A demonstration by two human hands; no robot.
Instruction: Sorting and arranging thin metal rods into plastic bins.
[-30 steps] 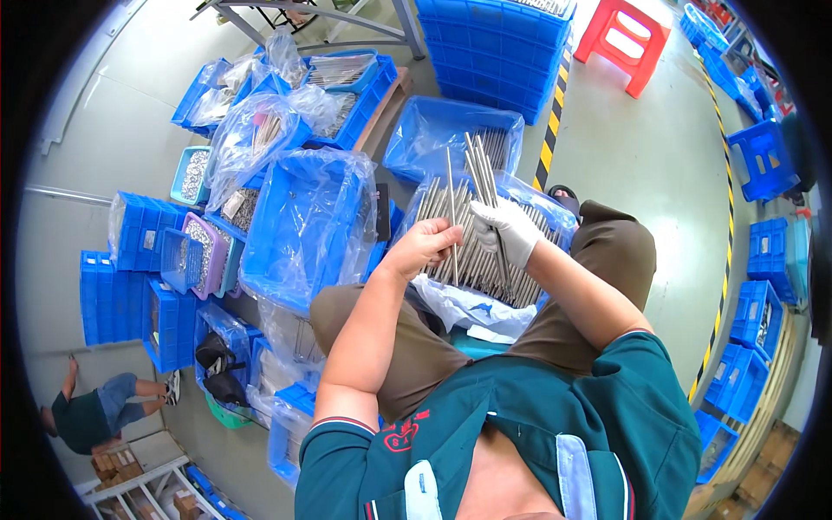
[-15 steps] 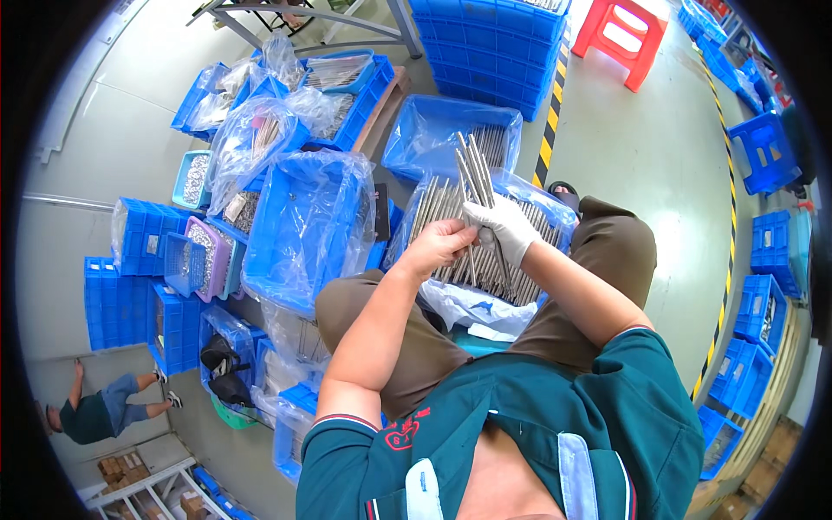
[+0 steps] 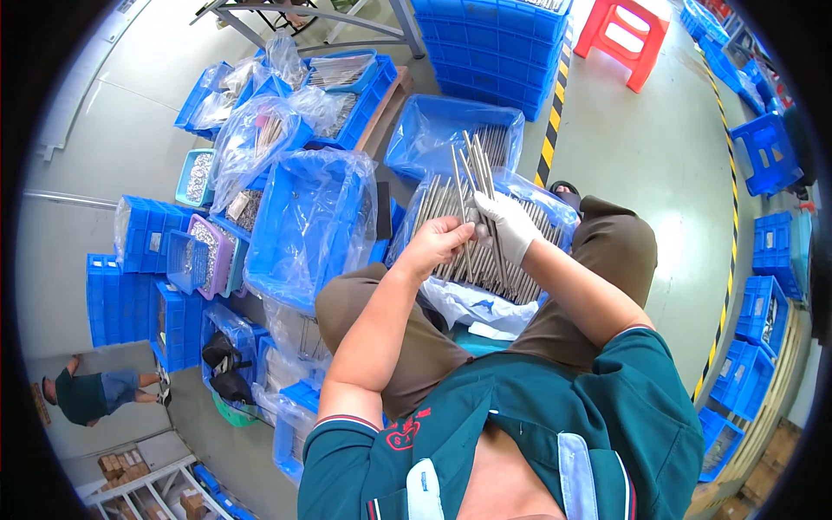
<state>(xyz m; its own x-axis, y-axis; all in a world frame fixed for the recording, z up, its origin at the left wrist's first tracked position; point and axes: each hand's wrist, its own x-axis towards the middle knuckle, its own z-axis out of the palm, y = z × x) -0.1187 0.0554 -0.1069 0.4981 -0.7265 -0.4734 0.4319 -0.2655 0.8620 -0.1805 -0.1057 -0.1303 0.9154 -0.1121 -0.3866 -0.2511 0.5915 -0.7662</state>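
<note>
My right hand [image 3: 510,229], in a white glove, is closed around a small bundle of slim metal rods [image 3: 482,165] that stick up and away from me. Just to its left, the fingers of my bare left hand [image 3: 440,243] pinch one metal rod [image 3: 458,178], which stands slightly apart from the bundle. The fingertips of both hands nearly meet. Beneath them, between my knees, a blue crate lined with clear plastic [image 3: 568,227] holds many similar rods [image 3: 542,227] lying side by side. White plastic film [image 3: 472,305] covers its near edge.
Beyond is another lined blue crate [image 3: 412,130] with rods at its right. A lined blue crate [image 3: 295,234] stands left of my knee. Stacked blue crates [image 3: 494,61] rise at the back, near a red stool [image 3: 620,43]. At the lower left, a person [image 3: 95,394] is on foot.
One rod now stands apart from the bundle, toward my left hand. Both hands have stayed almost in place. The person at the lower left has changed stance.
</note>
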